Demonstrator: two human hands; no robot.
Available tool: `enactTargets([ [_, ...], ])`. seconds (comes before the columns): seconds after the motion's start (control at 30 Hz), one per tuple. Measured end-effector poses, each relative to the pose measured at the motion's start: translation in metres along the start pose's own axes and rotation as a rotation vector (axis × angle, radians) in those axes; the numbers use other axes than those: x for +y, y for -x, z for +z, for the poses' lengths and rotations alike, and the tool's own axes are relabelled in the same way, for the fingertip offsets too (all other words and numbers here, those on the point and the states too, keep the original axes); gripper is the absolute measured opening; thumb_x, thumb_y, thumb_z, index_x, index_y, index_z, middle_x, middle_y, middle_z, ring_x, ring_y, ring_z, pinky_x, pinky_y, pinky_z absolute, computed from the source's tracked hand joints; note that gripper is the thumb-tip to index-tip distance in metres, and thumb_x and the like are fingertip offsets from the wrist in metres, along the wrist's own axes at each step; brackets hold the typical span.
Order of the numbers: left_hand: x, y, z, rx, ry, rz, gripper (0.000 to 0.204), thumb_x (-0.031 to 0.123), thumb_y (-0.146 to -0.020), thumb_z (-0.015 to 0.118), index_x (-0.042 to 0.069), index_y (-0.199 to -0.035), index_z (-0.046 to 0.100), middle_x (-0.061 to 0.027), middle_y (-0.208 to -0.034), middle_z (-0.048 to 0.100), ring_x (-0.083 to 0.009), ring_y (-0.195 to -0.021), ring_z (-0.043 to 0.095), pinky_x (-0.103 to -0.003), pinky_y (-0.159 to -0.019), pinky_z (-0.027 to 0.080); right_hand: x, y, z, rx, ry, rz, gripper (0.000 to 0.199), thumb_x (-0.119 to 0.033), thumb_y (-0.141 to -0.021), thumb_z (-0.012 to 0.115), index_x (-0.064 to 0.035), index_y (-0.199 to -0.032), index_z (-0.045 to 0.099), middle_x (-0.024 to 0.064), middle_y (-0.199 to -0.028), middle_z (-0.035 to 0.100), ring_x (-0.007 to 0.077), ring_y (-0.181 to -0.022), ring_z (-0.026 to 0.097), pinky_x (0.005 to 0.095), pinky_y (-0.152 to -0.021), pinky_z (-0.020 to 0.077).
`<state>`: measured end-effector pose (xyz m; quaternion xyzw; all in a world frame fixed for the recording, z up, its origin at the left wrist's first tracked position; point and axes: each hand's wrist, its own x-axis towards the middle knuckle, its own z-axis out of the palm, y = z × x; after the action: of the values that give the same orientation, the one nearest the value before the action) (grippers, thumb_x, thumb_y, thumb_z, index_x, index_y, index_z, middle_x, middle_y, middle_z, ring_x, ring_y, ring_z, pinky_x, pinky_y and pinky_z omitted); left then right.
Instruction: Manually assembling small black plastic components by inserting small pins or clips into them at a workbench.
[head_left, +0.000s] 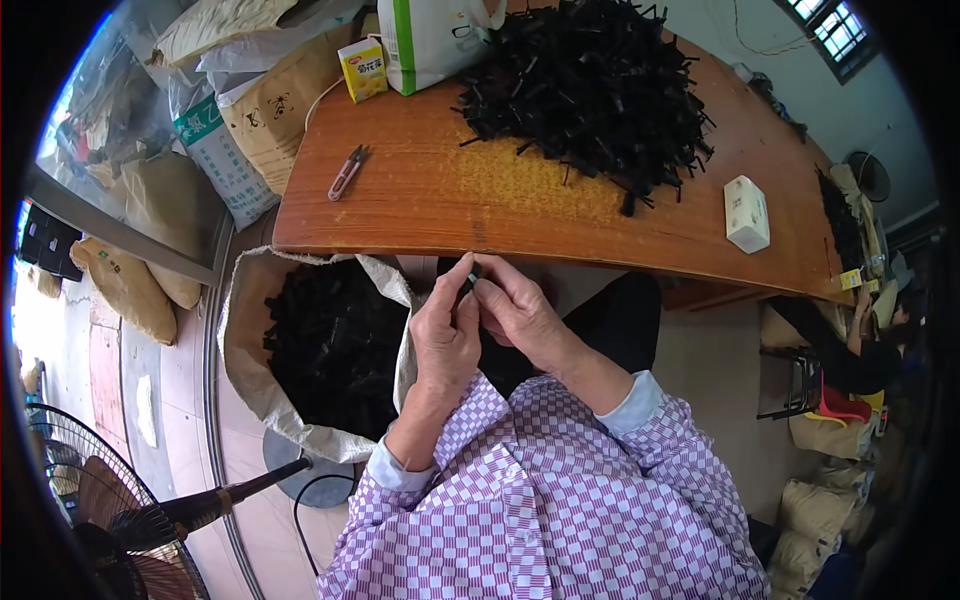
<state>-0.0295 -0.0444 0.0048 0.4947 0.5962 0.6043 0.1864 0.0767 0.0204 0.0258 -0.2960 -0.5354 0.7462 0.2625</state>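
Note:
Close together at the table's front edge, my left hand (445, 330) and my right hand (522, 312) pinch a small black part (471, 281) between their fingertips. Most of that part is covered by the fingers, so its full shape is hidden. On the wooden table (400, 190) ahead lies a big heap of black stalked pieces (590, 95). To the left of my hands, an open white woven sack (243, 330) holds many black pieces (330, 345). Thread snips (348, 172) with pinkish handles rest on the table's left part.
A white tissue pack (746, 214) lies at the right of the table. A yellow box (363, 70) and a white-green bag (430, 45) stand at the back left. A fan (120, 520) is at the lower left. Another person (850, 350) sits at the far right.

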Motion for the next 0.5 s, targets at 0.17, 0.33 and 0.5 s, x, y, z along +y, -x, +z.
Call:
enactTargets([
  [0.17, -0.015, -0.001, -0.012, 0.062, -0.048, -0.019, 0.043, -0.013, -0.083, 0.052, 0.002, -0.123, 0.056, -0.0085, -0.102, 0.064, -0.0105, -0.092, 0.059, -0.023, -0.078, 0.047, 0.016, -0.026, 0.007, -0.055, 0.28, -0.194, 0.027, -0.014, -0.1, 0.043, -0.007, -0.125, 0.049, -0.0055, -0.068, 0.043, 0.0012, -0.056, 0.04, 0.0173, -0.047, 0.0329],
  [0.33, -0.027, 0.001, -0.025, 0.083, -0.044, -0.051, 0.037, -0.012, -0.082, 0.055, 0.0, -0.117, 0.058, -0.008, -0.096, 0.064, -0.0108, -0.086, 0.06, -0.023, -0.076, 0.047, 0.022, -0.038, 0.004, -0.179, 0.275, -0.13, 0.025, -0.016, -0.097, 0.049, -0.0049, -0.12, 0.052, -0.0043, -0.07, 0.045, 0.0028, -0.06, 0.042, 0.0183, -0.052, 0.0373],
  [0.5, -0.034, -0.002, -0.069, 0.237, -0.055, -0.232, 0.029, -0.006, -0.088, 0.05, 0.001, -0.116, 0.056, -0.0091, -0.085, 0.065, -0.0123, -0.075, 0.064, -0.025, -0.068, 0.051, -0.011, -0.05, -0.049, -0.062, 0.7, -0.275, 0.029, -0.022, -0.093, 0.058, -0.0034, -0.115, 0.055, 0.0053, -0.095, 0.065, 0.0114, -0.077, 0.058, 0.025, -0.07, 0.0481],
])
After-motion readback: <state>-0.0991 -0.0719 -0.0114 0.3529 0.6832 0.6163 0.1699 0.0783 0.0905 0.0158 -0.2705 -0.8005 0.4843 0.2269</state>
